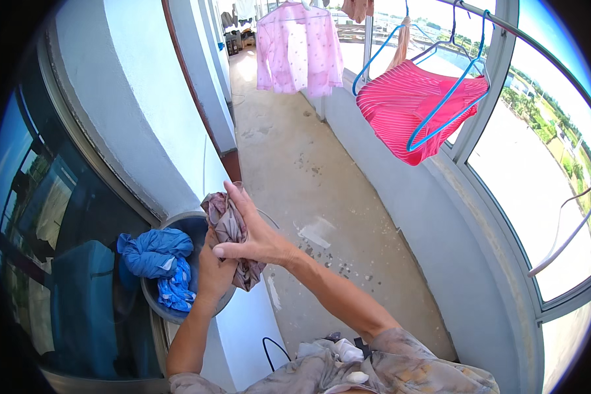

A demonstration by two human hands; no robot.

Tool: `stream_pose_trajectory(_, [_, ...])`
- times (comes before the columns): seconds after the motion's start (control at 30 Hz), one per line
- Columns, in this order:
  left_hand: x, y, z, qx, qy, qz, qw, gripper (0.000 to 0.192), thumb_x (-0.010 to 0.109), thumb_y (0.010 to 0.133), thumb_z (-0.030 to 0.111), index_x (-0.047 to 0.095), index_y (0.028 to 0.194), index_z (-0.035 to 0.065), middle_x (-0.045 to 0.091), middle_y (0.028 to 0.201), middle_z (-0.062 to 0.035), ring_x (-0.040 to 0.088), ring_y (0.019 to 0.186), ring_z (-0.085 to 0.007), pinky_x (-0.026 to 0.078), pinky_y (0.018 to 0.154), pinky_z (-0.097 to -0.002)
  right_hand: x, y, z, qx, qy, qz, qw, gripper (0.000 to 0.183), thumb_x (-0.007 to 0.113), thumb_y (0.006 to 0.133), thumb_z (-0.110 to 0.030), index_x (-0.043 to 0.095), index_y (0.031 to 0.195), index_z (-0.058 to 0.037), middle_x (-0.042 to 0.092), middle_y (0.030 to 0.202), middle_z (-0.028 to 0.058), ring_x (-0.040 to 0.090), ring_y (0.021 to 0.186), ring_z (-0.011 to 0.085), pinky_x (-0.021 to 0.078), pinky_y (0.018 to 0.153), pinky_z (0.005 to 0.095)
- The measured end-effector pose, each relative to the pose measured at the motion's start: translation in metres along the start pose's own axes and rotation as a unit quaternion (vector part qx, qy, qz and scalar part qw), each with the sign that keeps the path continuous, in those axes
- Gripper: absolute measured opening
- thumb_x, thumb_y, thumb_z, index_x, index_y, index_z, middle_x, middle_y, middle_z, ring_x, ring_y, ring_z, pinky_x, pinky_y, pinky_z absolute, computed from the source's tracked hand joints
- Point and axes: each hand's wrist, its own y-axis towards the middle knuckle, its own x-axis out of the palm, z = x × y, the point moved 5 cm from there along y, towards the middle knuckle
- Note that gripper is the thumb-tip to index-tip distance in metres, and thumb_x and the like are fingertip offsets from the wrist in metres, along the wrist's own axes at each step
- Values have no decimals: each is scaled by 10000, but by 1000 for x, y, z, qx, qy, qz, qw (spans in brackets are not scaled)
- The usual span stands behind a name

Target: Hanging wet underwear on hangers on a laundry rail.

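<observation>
A bunched, wrung-looking brownish-mauve cloth (231,224) is between my hands, above the right rim of a dark round basin (152,295). My left hand (216,271) grips the cloth from the left and below. My right hand (256,239) lies against its right side, thumb and fingers spread apart; whether it bears any of the weight I cannot tell. In the basin a crumpled blue garment (155,251) hangs over the left rim, and a blue-and-white patterned cloth (176,288) lies below it.
A red striped garment (418,108) hangs among blue hangers (445,115) on a metal rail (517,34) at the right. Farther off hangs a pink patterned shirt (298,49). The basin stands on a white ledge (246,340) beside a dark window. Windows line the right wall.
</observation>
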Motion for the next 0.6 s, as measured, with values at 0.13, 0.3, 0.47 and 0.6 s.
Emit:
stream_pose_trajectory(0.13, [-3,5,15,2,103,-41,994,490,625,777,-35,519,1256,-36,629,1126,-247,626,1066,-371,474,933,-385,0,16,7,-48,-125,50,990,1068,826,703,-495,279,1509,-57,360,1472,262,332,1395,362,289,1143,399])
stream_pose_trajectory(0.3, [0,-9,-2,-70,14,33,997,590,616,811,8,425,1368,-19,551,1286,-203,561,1193,-296,439,1007,-360,8,17,9,37,-37,88,995,582,837,763,-222,566,1255,-70,620,1195,92,588,1078,176,470,961,321])
stream_pose_trajectory(0.47, [10,-20,7,-28,-355,53,933,663,569,923,302,323,1475,29,404,1461,-151,419,1351,-252,340,1120,-384,8,15,-17,-111,-44,153,981,369,783,722,-57,616,1051,-56,650,1081,95,622,995,175,497,891,311])
stream_pose_trajectory(0.6, [4,-34,-1,-131,-411,177,885,818,476,932,640,311,1493,68,383,1497,-103,392,1376,-278,351,1115,-399,16,9,-38,-243,-132,160,948,411,777,666,-32,616,1042,-76,619,1078,128,612,1010,266,489,904,346])
